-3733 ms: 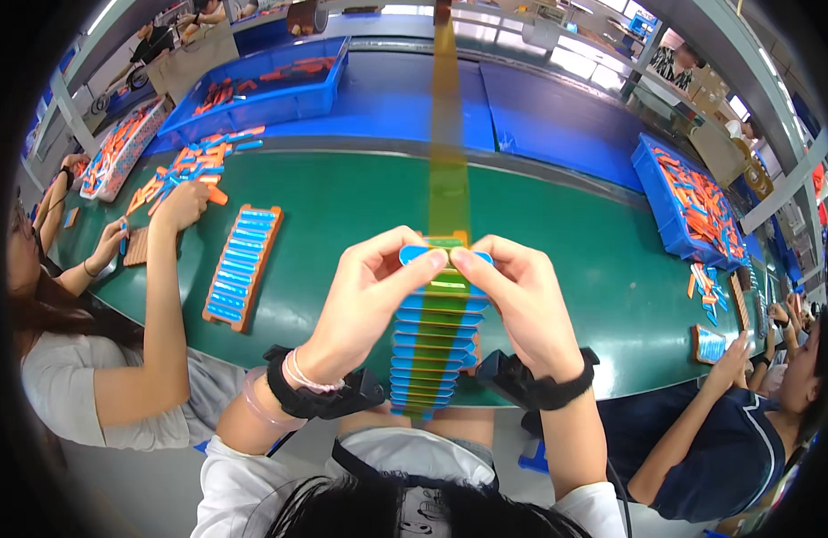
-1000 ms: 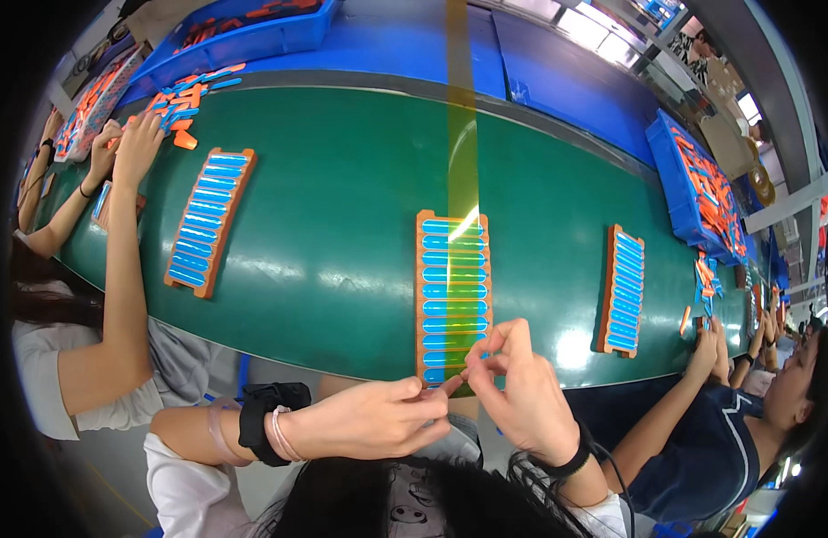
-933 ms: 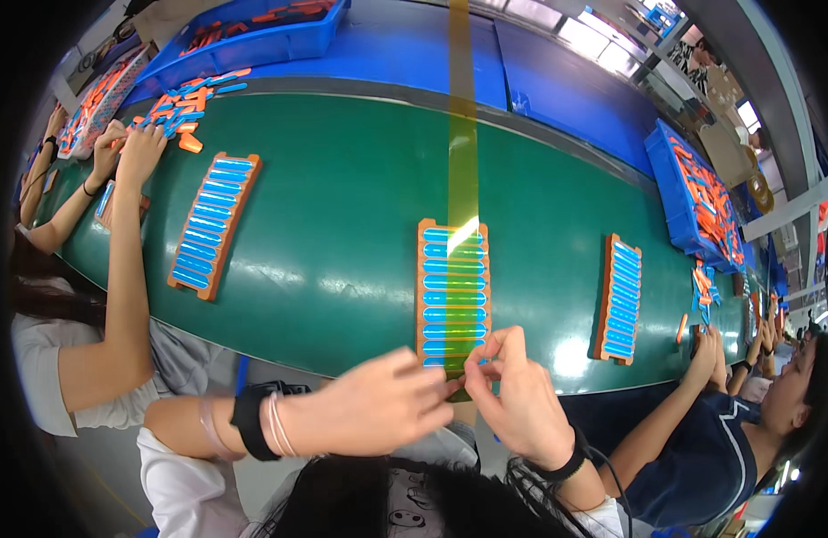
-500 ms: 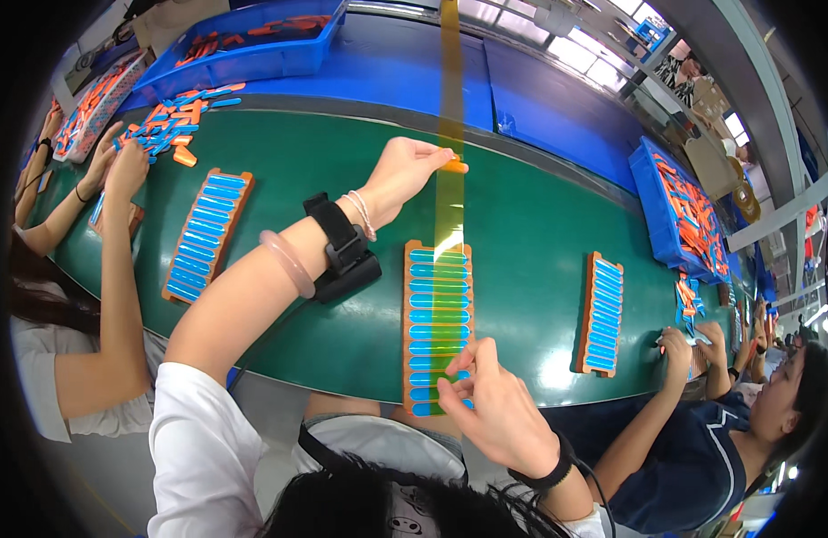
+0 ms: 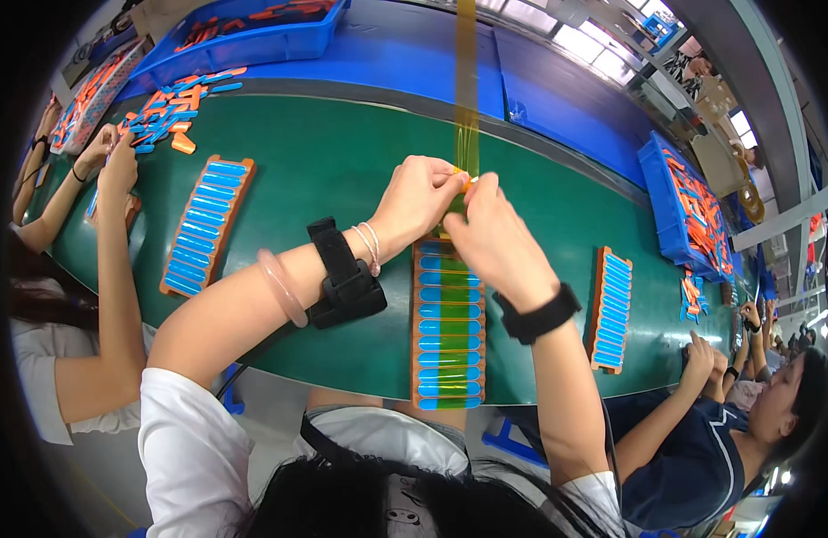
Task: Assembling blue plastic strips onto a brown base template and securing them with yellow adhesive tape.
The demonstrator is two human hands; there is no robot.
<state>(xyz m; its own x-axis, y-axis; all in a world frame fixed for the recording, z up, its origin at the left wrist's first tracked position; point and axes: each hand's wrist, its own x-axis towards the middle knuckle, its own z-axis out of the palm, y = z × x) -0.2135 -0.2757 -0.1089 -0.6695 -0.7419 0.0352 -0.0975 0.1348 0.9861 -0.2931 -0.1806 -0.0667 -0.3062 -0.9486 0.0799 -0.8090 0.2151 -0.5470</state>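
Note:
A long strip of see-through amber tape [image 5: 466, 81] comes down from the top. It narrows and creases where both hands meet. My left hand [image 5: 421, 202] is closed, pinching the tape with something small and orange at the fingertips, mostly hidden. Against it, my right hand [image 5: 508, 235] is closed at the same spot on the tape; its fingertips are partly hidden. Below them stands a brown notched rack [image 5: 417, 359] holding a row of blue rounded strips [image 5: 429, 327]. More of the tape lies lengthwise down the middle of these strips.
Similar filled racks lie left [image 5: 239, 193] and right [image 5: 600, 309] on the green table [image 5: 315, 152]. A blue bin [image 5: 333, 36] and a loose pile of orange and blue pieces [image 5: 167, 112] are far left. Another blue bin [image 5: 656, 202] stands right. Co-workers sit on both sides.
My right hand has moved up from the rack's near end to meet my left hand at the tape. The left hand has come slightly lower, and the tape is now creased there.

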